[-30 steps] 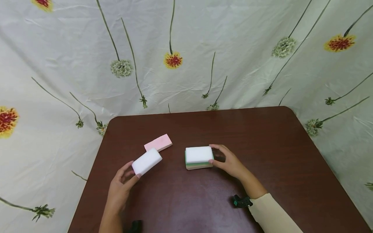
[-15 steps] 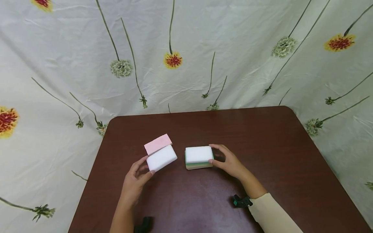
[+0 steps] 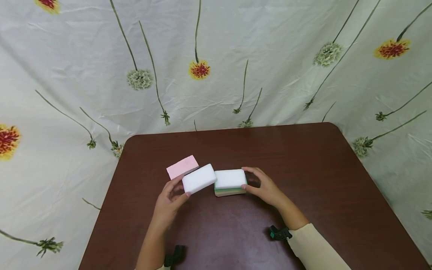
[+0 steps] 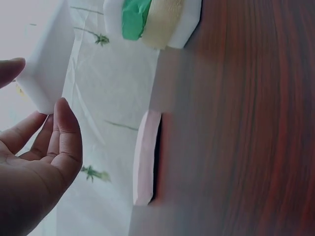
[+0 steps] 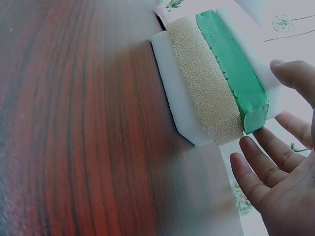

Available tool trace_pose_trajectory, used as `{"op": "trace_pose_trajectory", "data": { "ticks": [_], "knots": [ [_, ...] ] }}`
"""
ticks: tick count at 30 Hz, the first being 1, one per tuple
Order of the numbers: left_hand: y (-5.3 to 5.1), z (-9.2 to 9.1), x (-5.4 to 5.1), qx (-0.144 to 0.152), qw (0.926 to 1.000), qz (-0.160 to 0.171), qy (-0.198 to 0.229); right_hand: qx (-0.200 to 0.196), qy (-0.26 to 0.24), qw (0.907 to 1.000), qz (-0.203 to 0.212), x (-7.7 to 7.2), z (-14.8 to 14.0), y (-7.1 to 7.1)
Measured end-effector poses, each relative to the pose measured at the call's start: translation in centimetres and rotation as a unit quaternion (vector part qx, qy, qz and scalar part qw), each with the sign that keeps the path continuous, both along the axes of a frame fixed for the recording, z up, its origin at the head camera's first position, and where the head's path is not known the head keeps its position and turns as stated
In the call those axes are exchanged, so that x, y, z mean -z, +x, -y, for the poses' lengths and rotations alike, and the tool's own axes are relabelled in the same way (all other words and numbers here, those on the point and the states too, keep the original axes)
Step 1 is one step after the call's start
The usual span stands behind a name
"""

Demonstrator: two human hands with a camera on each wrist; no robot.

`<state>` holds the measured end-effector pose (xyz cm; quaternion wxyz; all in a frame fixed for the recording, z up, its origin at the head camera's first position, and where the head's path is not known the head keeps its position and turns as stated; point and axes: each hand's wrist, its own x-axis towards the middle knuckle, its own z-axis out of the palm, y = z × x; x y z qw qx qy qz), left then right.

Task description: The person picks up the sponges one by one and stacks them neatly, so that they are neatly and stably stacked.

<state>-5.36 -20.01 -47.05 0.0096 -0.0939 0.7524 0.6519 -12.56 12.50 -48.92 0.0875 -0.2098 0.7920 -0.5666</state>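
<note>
A white sponge block (image 3: 200, 179) is pinched at its left end between the thumb and fingers of my left hand (image 3: 168, 206). It hangs above the table, tilted, its right corner overlapping the stack's left edge in the head view. The stack has a white block at the bottom, a beige porous sponge (image 5: 204, 81), a green block (image 5: 234, 69) and another white sponge block (image 3: 230, 179) on top. My right hand (image 3: 266, 189) holds that top block's right end between thumb and forefinger; the other fingers spread beside the layers. A pink block (image 3: 182, 167) lies behind the left hand.
Everything lies on a dark brown table (image 3: 303, 161) with rounded far corners. A pale floral cloth (image 3: 283, 48) hangs behind and at both sides. Each wrist wears a black strap device, the right one (image 3: 280, 233) seen by a cream sleeve (image 3: 315, 247).
My left hand has carried the white sponge block rightward and a little away from me, from in front of the pink block to the stack's left edge. The right hand has stayed put.
</note>
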Motion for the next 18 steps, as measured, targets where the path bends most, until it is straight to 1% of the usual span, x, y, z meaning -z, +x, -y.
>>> {"op": "trace_pose_trajectory", "data": {
  "ticks": [2, 4, 5, 12, 18],
  "knots": [
    [-0.3, -0.4, 0.0, 0.005, 1.0000, -0.006, -0.002, -0.004, -0.003, 1.0000, 0.002, -0.8, 0.0, 0.3],
    [-0.5, -0.7, -0.1, 0.010, 0.9999, -0.011, -0.005, -0.003, -0.004, 1.0000, 0.003, -1.0, 0.0, 0.3],
    [-0.7, -0.9, -0.2, 0.012, 0.9998, -0.015, -0.006, -0.004, -0.005, 1.0000, 0.005, -1.5, 0.1, 0.5],
    [-1.4, -2.1, -0.5, 0.035, 0.9991, -0.023, -0.005, -0.003, -0.006, 1.0000, 0.000, -1.4, 0.1, 0.5],
    [-1.8, -2.9, -0.5, 0.046, 0.9989, -0.009, -0.003, -0.003, -0.004, 1.0000, -0.001, -1.3, 0.1, 0.5]
  ]
}}
